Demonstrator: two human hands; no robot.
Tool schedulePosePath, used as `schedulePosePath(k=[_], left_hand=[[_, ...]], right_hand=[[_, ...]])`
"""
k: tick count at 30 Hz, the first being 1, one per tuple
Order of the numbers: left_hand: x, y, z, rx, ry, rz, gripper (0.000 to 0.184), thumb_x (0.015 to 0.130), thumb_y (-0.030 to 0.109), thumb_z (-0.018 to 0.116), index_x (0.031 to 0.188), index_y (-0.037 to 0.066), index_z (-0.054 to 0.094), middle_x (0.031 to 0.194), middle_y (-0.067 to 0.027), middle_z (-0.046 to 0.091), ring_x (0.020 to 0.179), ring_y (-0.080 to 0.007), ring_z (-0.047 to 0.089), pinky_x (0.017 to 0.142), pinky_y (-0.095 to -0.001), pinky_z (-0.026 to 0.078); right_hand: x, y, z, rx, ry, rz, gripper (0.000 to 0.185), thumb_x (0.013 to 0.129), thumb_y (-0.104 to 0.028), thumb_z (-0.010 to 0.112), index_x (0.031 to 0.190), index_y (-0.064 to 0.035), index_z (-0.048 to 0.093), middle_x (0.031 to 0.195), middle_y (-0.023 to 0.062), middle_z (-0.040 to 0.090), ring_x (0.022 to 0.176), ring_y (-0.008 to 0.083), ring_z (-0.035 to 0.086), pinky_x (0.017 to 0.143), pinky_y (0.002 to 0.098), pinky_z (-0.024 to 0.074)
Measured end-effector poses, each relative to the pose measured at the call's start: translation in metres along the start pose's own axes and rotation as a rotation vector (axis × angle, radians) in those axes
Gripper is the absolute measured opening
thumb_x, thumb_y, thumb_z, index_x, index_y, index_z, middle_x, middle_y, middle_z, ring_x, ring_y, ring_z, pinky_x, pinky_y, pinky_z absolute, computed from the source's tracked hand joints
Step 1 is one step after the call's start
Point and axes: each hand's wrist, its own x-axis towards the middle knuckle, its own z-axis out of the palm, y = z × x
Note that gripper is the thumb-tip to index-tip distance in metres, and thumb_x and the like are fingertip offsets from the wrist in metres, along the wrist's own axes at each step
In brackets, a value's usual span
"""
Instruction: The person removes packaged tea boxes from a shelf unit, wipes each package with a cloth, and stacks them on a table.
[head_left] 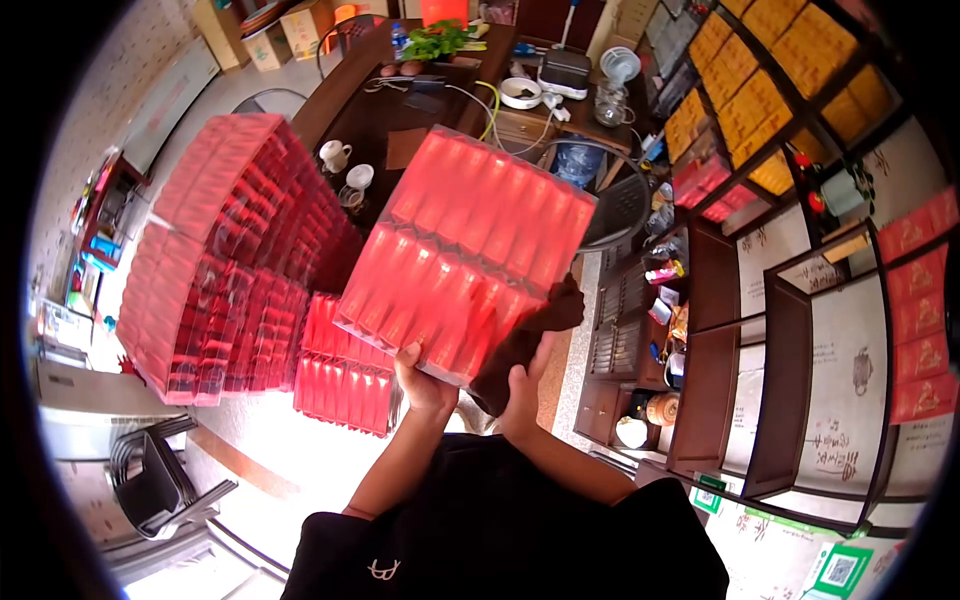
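Note:
A large transparent pack of red packets (460, 240), set in two rows, is held up tilted in front of my chest. My left hand (426, 388) grips its near lower edge, the thumb on the upper face and the other fingers largely hidden. My right hand (524, 395) is closed on a dark brown cloth (512, 362) lying along the pack's right near corner. Whether that hand also bears the pack's weight I cannot tell. To the left rises a tall stack of similar red packs (215, 260), with a lower pile (343, 385) beside it on the floor.
Beyond the pack stands a dark wooden table (350, 105) with green leaves (437, 42), a white jug (335, 155) and cables. A round-backed chair (625, 205) is behind the pack. Shelves with yellow boxes (760, 115) line the right. Stacked black chairs (155, 475) stand lower left.

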Motion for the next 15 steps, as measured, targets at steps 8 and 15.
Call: schedulePosePath(k=[8,15], left_hand=[[-0.024,0.026,-0.062,0.130,-0.152,-0.001,0.071,0.074,0.018,0.061,0.139,0.000,0.038,0.126,-0.0169,0.058,0.118,-0.0337,0.057,0.102,-0.0471,0.046],[-0.047,0.065,-0.067,0.252,-0.134,-0.008,0.079,0.068,0.008,0.068,0.140,0.002,0.035,0.128,-0.0138,0.055,0.120,-0.0294,0.055,0.102,-0.0439,0.046]], right_hand=[[0.090,-0.057,-0.019,-0.525,0.276,-0.078,0.059,0.100,-0.019,0.050,0.152,-0.0017,0.028,0.161,0.0144,0.020,0.148,0.0248,0.017,0.118,0.0357,0.0128],[0.114,-0.031,-0.057,-1.106,0.140,-0.013,0.039,0.102,-0.031,0.046,0.114,0.0013,0.064,0.099,0.0238,0.068,0.096,0.0385,0.065,0.083,0.0405,0.0489]])
